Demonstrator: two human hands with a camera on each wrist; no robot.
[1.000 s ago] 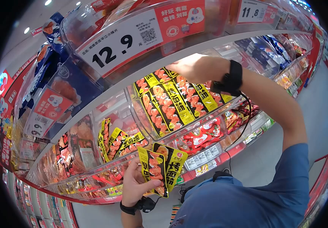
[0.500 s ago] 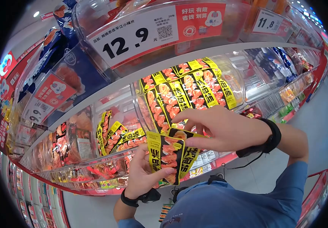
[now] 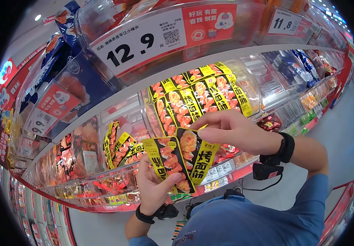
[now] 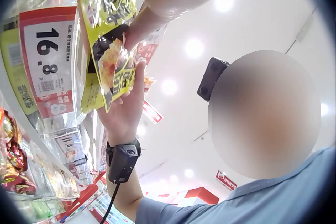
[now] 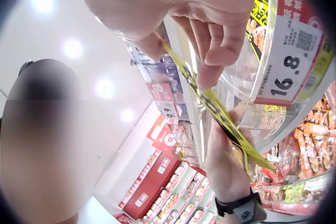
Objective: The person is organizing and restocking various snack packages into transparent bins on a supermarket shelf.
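Observation:
My left hand [image 3: 156,184] grips two black-and-yellow snack packets in front of the shelf, fanned out, its thumb across the lower part of the left packet [image 3: 171,162]. The right packet [image 3: 191,149] is partly covered by the left one. At its top edge, my right hand [image 3: 238,133] pinches it between thumb and fingers. In the right wrist view this packet [image 5: 210,106] appears nearly edge-on, running from the right hand down to the left hand [image 5: 226,163]. Behind the hands, similar packets [image 3: 222,92] lie in rows in a clear bin.
A few similar packets [image 3: 123,147] lie in the neighbouring bin on the left. Overhead, a shelf edge carries a large 12.9 price tag [image 3: 140,43]. A 16.8 tag [image 5: 289,64] hangs on the bin front. Red snack bags [image 3: 269,123] sit at the right.
My right hand has come down from the bin of stacked packets to the two held ones, and pinches the right packet. The left hand keeps its grip; the packets have spread apart since half a second ago.

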